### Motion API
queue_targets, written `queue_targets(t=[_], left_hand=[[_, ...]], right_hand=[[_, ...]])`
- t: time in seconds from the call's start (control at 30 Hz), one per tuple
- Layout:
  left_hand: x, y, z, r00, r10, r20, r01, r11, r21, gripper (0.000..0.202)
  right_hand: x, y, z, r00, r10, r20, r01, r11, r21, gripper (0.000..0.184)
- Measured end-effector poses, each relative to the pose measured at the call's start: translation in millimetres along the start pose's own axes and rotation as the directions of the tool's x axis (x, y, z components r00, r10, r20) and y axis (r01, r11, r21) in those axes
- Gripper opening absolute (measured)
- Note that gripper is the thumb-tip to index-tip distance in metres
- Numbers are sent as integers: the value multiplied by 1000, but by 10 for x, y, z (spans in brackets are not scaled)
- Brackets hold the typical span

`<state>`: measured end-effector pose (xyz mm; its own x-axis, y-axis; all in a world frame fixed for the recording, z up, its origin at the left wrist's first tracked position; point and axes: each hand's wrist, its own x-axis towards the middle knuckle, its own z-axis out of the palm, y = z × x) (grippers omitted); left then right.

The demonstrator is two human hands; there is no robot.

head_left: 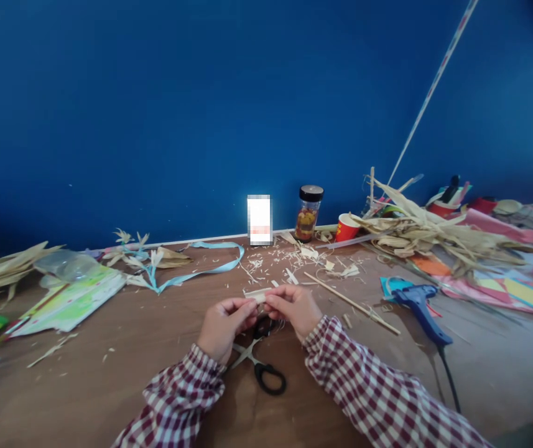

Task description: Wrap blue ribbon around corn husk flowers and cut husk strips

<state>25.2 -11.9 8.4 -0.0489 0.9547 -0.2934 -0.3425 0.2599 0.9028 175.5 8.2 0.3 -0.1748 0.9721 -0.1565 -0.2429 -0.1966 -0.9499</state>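
Observation:
Between my two hands is a short, pale strip [257, 295] that looks like dried corn husk. My left hand [223, 322] pinches its left part between thumb and fingers. On the other side, my right hand [295, 309] grips its right end the same way. Black-handled scissors [270, 378] lie spread on the table just below the hands, one handle partly behind the fingers. Small pale scraps [266, 264] are scattered beyond the hands, and a thin stick [352, 303] lies to the right of them.
A blue glue gun [422, 306] with its cord rests at the right. Behind it lie a heap of dried husks [415, 227] and a red paper cup [347, 228]. A black-lidded jar [310, 214] stands by the blue wall. Light-blue ribbon [210, 269] and a painted sheet [73, 305] are on the left.

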Motion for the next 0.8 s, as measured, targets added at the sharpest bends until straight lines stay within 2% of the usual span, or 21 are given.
queue_targets(t=[0.2, 0.8], left_hand=[[-24, 35, 35, 997, -57, -51, 53, 996, -68, 28], [-41, 22, 45, 998, -36, -47, 35, 999, -30, 28]], right_hand=[[-11, 20, 18, 1000, 15, -1, -14, 998, 63, 24], [-60, -49, 84, 999, 10, -51, -9, 1000, 18, 23]])
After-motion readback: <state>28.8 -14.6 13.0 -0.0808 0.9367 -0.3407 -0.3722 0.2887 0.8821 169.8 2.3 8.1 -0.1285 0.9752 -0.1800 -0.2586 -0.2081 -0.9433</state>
